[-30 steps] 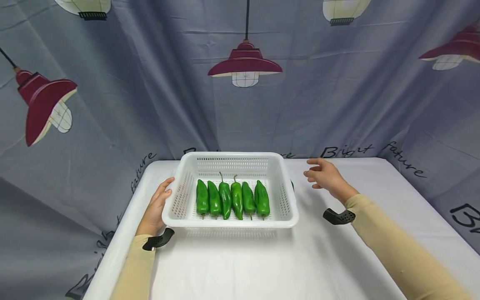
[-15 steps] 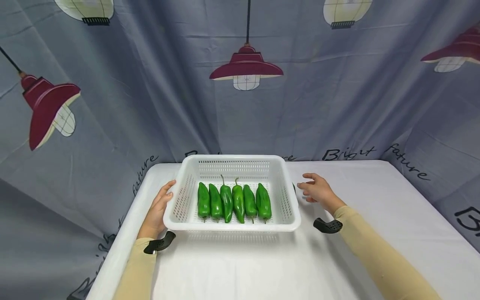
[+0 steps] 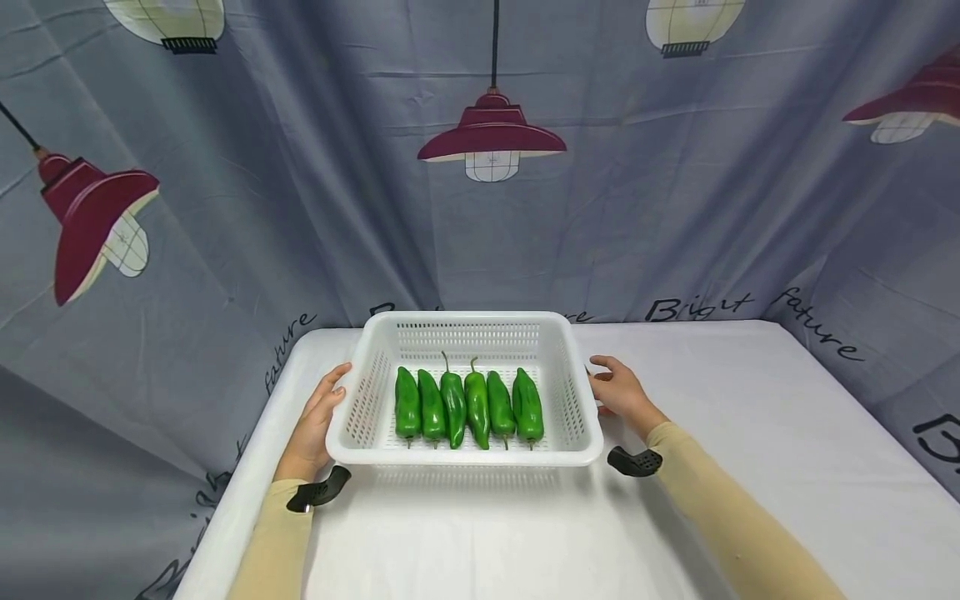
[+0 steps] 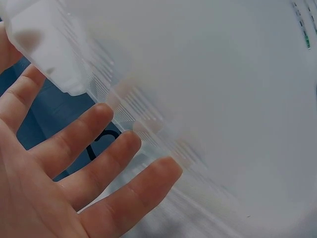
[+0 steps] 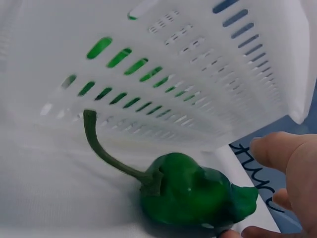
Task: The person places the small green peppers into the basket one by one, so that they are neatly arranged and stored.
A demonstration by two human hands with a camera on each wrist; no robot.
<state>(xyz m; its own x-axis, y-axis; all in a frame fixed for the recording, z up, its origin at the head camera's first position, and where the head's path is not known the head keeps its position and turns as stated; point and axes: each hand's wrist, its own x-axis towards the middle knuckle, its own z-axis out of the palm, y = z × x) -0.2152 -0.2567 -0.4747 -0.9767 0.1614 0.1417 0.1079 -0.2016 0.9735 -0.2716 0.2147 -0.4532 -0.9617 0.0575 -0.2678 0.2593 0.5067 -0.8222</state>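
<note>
A white slotted plastic basket (image 3: 465,458) holds several green peppers (image 3: 452,408) in a row on its floor. At its left side is my left hand (image 3: 309,425); in the left wrist view the fingers (image 4: 131,198) stretch spread along the outer wall, and contact is hard to judge. Outside the right wall, a single green pepper (image 5: 183,193) with a long curved stem lies on the white surface; the basket mostly hides it from the head view. My right hand (image 3: 622,392) is at this pepper's pointed end, fingers (image 5: 280,151) apart, one fingertip touching or almost touching its underside.
The white cloth-covered table (image 3: 465,533) extends in front of the basket and to its right. A grey-blue curtain (image 3: 337,208) printed with lamps and lettering hangs behind and at both sides. Black wrist bands (image 3: 633,461) sit on both wrists.
My right hand has moved left and down, from apart on the right to beside the basket's right wall. The left hand, basket and peppers in it keep their places; the view tilted slightly.
</note>
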